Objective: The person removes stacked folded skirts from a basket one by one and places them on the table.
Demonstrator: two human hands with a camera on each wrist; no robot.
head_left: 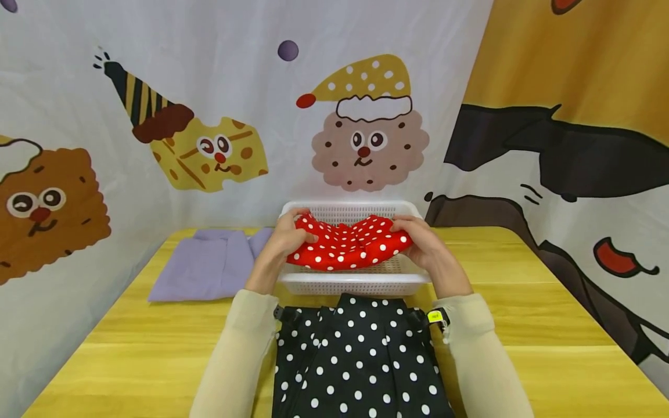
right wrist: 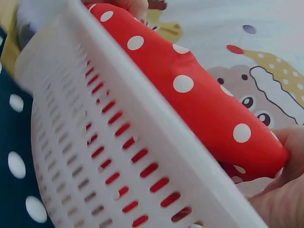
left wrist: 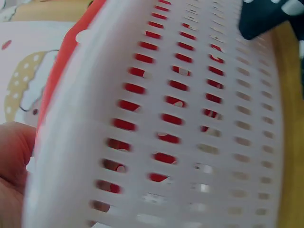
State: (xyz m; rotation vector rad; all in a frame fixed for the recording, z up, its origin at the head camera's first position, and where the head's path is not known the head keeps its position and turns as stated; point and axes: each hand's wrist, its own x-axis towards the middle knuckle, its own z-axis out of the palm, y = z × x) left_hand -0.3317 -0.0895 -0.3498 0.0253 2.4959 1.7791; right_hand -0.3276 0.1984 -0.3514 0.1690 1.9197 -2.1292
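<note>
1. Currently, the left hand (head_left: 285, 239) and right hand (head_left: 423, 245) grip opposite ends of the red dotted cloth (head_left: 342, 248), which sags between their fingers.
2. Below those fingers sits the white basket (head_left: 355, 280).

Bright, soft light falls evenly across the head view, its direction hard to tell. The curtain (head_left: 235, 75) beyond the hands (head_left: 286, 237) looks pale, and shading on the tabletop (head_left: 564, 337) around them is faint. That view is mostly crisp, with some wide-angle stretching towards its edges. Both wrist views look softer and hazier: the basket (head_left: 355, 280) below the hands blurs along its rim, while the red cloth (head_left: 340, 252) between them shows clearer in the right wrist view.
</note>
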